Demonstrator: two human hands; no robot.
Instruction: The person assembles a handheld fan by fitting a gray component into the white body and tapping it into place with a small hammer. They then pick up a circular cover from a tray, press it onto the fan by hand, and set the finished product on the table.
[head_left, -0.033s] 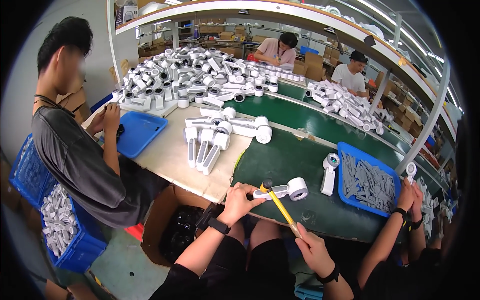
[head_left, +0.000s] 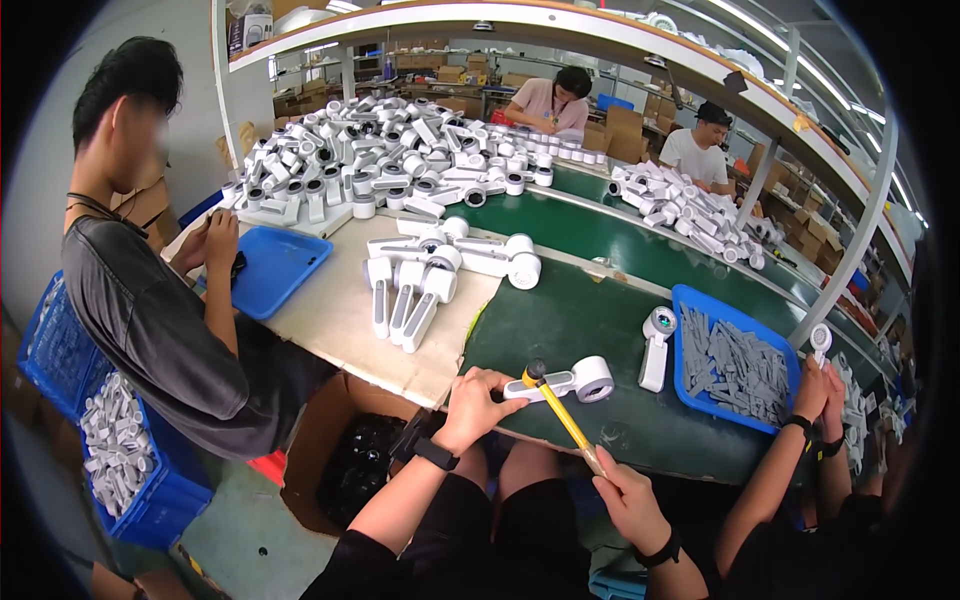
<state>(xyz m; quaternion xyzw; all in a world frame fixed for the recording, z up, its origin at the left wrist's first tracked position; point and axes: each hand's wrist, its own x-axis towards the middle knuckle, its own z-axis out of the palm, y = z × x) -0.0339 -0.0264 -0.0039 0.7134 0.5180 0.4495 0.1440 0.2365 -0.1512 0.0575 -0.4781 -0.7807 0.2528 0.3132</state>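
A white handheld fan (head_left: 593, 379), with a round head and a slim handle, lies on the green mat in front of me. My left hand (head_left: 474, 406) grips the end of its handle between thumb and fingers. In my right hand (head_left: 632, 508) is a small mallet (head_left: 567, 422) with a yellow handle and a black-and-yellow head. The mallet's head is over the fan's handle, close to my left fingertips; whether it touches cannot be made out. Another white fan (head_left: 655, 350) lies to the right, beside a blue tray (head_left: 684, 385) of grey strips.
Several white fans (head_left: 410, 285) lie on brown card at left, before a large pile (head_left: 350, 155). A co-worker (head_left: 150, 250) stands left by an empty-looking blue tray (head_left: 285, 270). Another person's hands (head_left: 822, 390) work at right. Below the table edge is a cardboard box (head_left: 305, 465).
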